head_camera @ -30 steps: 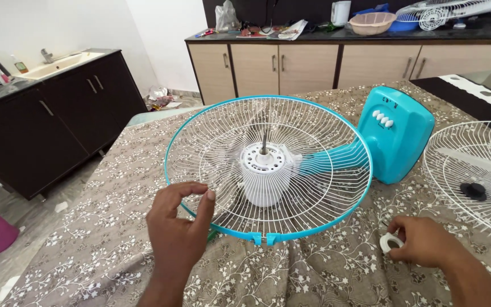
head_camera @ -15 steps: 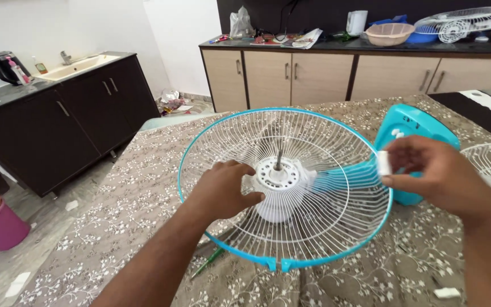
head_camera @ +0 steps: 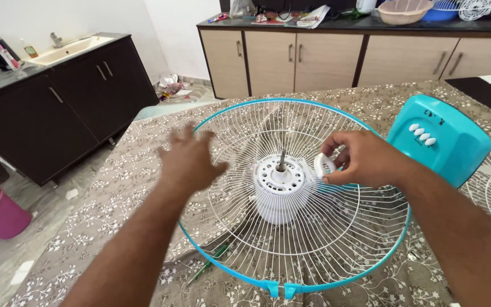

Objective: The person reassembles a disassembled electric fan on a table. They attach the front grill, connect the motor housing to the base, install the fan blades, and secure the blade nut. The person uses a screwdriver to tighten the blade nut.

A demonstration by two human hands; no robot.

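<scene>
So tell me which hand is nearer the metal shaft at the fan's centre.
Right. The right hand holds a white ring just beside the shaft; the left hand hovers open farther off, over the grille's left rim.

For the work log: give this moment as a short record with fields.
Left hand: open, blurred, over the rear fan guard, holding nothing.
Right hand: fingers pinch a white plastic ring beside the motor shaft.
Motor housing: white, at the guard's centre.
Fan base: teal, with white buttons.
Surface: floral cloth.
</scene>
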